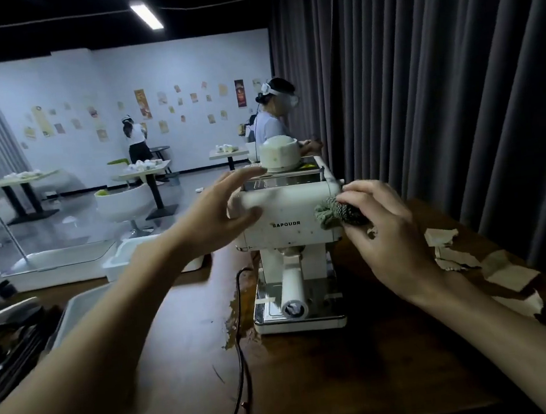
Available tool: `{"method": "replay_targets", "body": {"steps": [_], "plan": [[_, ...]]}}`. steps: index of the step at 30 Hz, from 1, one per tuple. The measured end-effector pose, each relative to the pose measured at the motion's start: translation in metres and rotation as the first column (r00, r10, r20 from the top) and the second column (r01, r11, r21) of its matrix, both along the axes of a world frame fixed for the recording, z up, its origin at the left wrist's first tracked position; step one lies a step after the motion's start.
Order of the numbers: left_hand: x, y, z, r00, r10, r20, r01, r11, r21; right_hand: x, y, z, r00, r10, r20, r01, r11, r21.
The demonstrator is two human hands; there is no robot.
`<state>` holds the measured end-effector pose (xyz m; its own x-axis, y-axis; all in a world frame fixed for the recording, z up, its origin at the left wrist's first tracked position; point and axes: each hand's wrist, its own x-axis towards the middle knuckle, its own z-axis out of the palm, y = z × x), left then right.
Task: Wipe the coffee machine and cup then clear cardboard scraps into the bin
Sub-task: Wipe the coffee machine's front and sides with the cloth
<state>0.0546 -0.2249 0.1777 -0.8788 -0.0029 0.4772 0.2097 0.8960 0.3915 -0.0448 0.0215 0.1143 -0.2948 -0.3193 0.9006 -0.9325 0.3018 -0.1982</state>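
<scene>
Coffee machine (287,229) stands near the far edge of the dark wooden surface (336,386), front towards us, its black cord (241,340) trailing towards us along the left. A pale cup (279,155) sits upside down on the machine's top plate. Right hand (390,231) curls its fingers around a bunched grey-green cloth (335,215) and presses it to the upper right corner of the front panel, so we judge the machine wipe is under way and the cup is not yet done. Left hand (221,212) is spread open and holds nothing. Its fingers reach over the upper left corner and the thumb lies towards the front face. It is blurred, so we cannot confirm contact. We read this hand as a brace that stops the light housing sliding or twisting under the rubbing. Cardboard scraps (454,254) lie torn and scattered on the surface to the right of the machine, just beyond the right wrist and running back along the curtain side. They look untouched, and lie apart from the wiping. We cannot pick out a bin with certainty. White tubs (124,257) sit beyond the surface on the left. The cup is loose on top and could be knocked off if the cloth sweeps upward.
</scene>
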Motion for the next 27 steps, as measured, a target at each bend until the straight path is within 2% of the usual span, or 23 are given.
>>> {"method": "replay_targets", "body": {"steps": [3,6,9,14,19,23,25,27], "plan": [[-0.005,-0.027,0.003,0.991,-0.081,0.11,0.09,0.993,-0.079,0.0,-0.006,0.003,0.996,-0.087,0.008,0.087,0.996,-0.016],[-0.011,-0.045,0.003,0.979,-0.105,0.174,0.134,0.977,-0.166,-0.001,-0.014,0.005,0.972,-0.223,-0.073,0.223,0.975,-0.004],[-0.018,-0.047,0.003,0.986,-0.123,0.115,0.145,0.966,-0.212,0.0,-0.021,0.002,0.952,-0.289,-0.098,0.287,0.957,-0.038],[-0.025,-0.028,-0.004,0.978,-0.205,-0.022,0.193,0.947,-0.257,0.0,-0.025,-0.002,0.943,-0.332,-0.011,0.328,0.935,-0.132],[-0.033,-0.008,-0.011,0.948,-0.316,-0.045,0.301,0.931,-0.206,0.0,-0.018,-0.004,0.944,-0.319,0.085,0.329,0.933,-0.149],[-0.031,-0.011,-0.012,0.93,-0.367,-0.03,0.364,0.927,-0.089,-0.002,-0.011,-0.003,0.955,-0.275,0.111,0.283,0.957,-0.063],[-0.03,-0.009,-0.014,0.932,-0.36,-0.031,0.359,0.933,-0.033,-0.003,-0.01,-0.003,0.955,-0.271,0.118,0.275,0.961,-0.02],[-0.032,-0.008,-0.015,0.944,-0.326,-0.053,0.324,0.945,-0.044,-0.002,-0.011,-0.003,0.96,-0.262,0.101,0.263,0.965,0.003]]}}
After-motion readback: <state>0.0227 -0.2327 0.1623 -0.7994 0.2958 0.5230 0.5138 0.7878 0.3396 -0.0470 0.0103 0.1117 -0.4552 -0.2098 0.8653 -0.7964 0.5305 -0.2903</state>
